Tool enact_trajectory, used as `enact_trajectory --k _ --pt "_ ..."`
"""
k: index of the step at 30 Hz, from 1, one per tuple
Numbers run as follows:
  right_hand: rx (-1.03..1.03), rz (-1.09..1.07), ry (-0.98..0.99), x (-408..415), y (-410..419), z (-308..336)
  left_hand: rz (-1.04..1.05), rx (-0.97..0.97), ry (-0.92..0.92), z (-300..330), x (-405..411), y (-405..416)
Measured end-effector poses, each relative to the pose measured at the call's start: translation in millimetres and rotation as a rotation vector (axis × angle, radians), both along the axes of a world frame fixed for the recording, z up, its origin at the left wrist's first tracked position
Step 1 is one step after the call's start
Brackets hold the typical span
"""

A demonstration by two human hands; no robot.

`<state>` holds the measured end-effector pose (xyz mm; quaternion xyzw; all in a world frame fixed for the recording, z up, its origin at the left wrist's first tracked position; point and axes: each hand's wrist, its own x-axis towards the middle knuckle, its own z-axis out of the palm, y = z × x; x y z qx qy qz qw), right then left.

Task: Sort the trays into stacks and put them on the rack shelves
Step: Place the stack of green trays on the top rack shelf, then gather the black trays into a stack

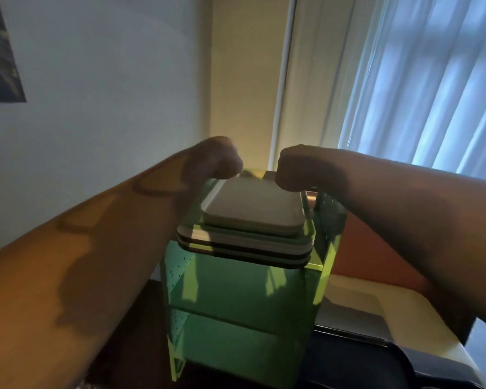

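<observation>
- Trays, flat grey and dark plastic ones with round corners, sit in a stack on top of the green metal rack, under both hands.
- Left hand is curled, fingers on the stack's far left corner.
- Right hand is curled, fingers gripping the stack's far right edge.

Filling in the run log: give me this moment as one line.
left hand: far edge of tray stack | right hand: same | stack: atop green rack | lower shelves: no trays visible
</observation>
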<state>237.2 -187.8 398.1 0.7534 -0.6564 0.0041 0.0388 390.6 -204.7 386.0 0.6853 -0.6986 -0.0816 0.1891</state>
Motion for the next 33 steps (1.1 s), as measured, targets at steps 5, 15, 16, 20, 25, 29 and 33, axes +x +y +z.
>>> enact_trajectory --k 5,15,16,20,25,29,33 --pt "-0.167 0.102 -0.114 -48.3 11.4 24.2 -0.271 -0.191 0.222 36.0 -56.9 23.3" --pt "-0.365 0.035 -0.51 -206.0 80.1 28.1 -0.54 -0.396 0.273 52.1 -217.1 67.9" --pt "-0.368 0.015 -0.518 -225.3 82.2 20.2 -0.559 -0.386 0.283 47.1 -235.3 71.5" --pt "-0.305 -0.115 -0.529 -298.4 96.3 -27.3 -0.618 -0.279 0.324 -2.3 -304.0 76.0" --pt "-0.128 -0.259 -0.482 -393.2 108.4 -143.5 -0.61 0.024 0.295 -110.7 -384.5 75.2" --pt "0.1 -0.463 -0.422 -447.0 143.3 -236.3 -0.527 0.308 0.306 -226.7 -429.6 85.8" --pt "0.365 -0.575 -0.337 -496.9 160.7 -326.3 -0.417 0.591 0.271 -330.7 -461.1 116.1"
